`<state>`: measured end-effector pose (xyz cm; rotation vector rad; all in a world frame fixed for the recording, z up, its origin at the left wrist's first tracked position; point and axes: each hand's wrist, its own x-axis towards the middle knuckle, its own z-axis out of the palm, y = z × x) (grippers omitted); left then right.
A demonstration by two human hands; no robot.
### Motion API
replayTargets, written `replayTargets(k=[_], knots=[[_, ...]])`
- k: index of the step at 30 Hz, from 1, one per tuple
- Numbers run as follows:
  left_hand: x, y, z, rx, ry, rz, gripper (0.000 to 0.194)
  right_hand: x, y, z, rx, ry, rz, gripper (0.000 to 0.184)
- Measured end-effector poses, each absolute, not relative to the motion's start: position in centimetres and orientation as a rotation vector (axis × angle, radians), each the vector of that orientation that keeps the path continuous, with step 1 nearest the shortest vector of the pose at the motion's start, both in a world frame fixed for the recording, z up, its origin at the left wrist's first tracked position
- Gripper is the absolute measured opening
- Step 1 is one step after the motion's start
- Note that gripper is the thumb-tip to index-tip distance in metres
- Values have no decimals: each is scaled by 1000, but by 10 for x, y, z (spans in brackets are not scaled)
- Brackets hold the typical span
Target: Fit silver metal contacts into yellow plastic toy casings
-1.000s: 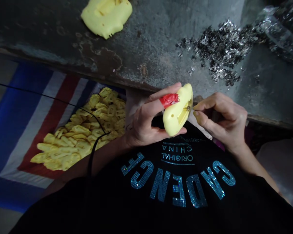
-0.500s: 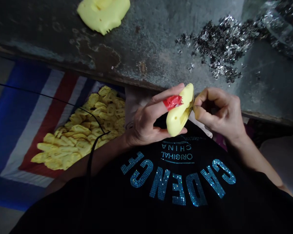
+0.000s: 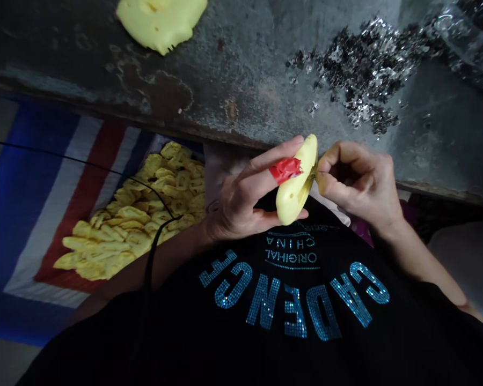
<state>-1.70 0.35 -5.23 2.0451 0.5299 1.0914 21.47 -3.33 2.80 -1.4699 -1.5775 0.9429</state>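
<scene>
My left hand grips a small yellow plastic part just in front of my chest. Red tape wraps the forefinger, which lies along the part's top. My right hand is pinched with thumb and forefinger pressed against the part's right edge, where a tiny metal piece sat a moment ago; what the fingertips hold is hidden. Both hands hover just below the edge of a worn grey metal table.
A heap of small shiny metal pieces lies on the table at the right, beside a clear plastic bag. Another yellow part sits at the table's far left. A pile of yellow parts rests on a striped sheet at lower left.
My right hand has closed in from a small gap to press on the yellow part's edge. The left hand has tilted the part slightly more upright.
</scene>
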Motion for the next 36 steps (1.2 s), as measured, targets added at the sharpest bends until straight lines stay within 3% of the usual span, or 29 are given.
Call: replayTargets(k=[4, 11, 19, 26, 31, 36], knots=[[-8, 7, -45, 2059, 399, 1392, 92, 217, -35, 26, -1471, -1490, 1052, 25], [-7, 6, -39, 2017, 475, 1328, 85, 219, -43, 22, -1458, -1349, 1073, 26], [-5, 4, -53, 1977, 576, 1373, 97, 219, -51, 24, -1404, -1722, 614, 3], [-8, 2, -49, 2026, 603, 1307, 84, 214, -64, 22, -1379, -1938, 416, 32], [-9, 1, -45, 1980, 530, 1354, 87, 219, -57, 23, -1410, -1655, 648, 18], [-10, 10, -45, 2127, 433, 1324, 89, 235, -29, 8, -1347, -1461, 1202, 57]])
